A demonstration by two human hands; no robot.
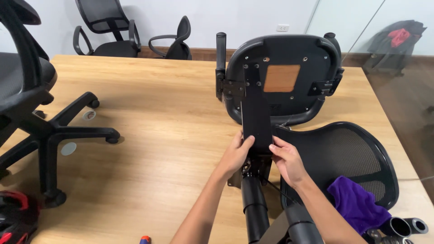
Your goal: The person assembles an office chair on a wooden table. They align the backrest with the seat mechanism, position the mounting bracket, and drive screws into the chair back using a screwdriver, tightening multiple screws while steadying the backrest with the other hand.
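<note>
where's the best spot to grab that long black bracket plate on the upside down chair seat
Probably at the near end of the black plate, one hand on each long edge, coming from the person's side of the table. That end overhangs the seat underside with both edges free, and the left hand and right hand already pinch it there. The far end lies flat against the seat, leaving no edge to grip.

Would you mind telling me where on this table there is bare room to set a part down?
The widest bare wood lies between the upright chair's wheeled base and the overturned seat. It is crowded near both hands, left and right, where the mesh backrest and purple cloth lie.
</note>
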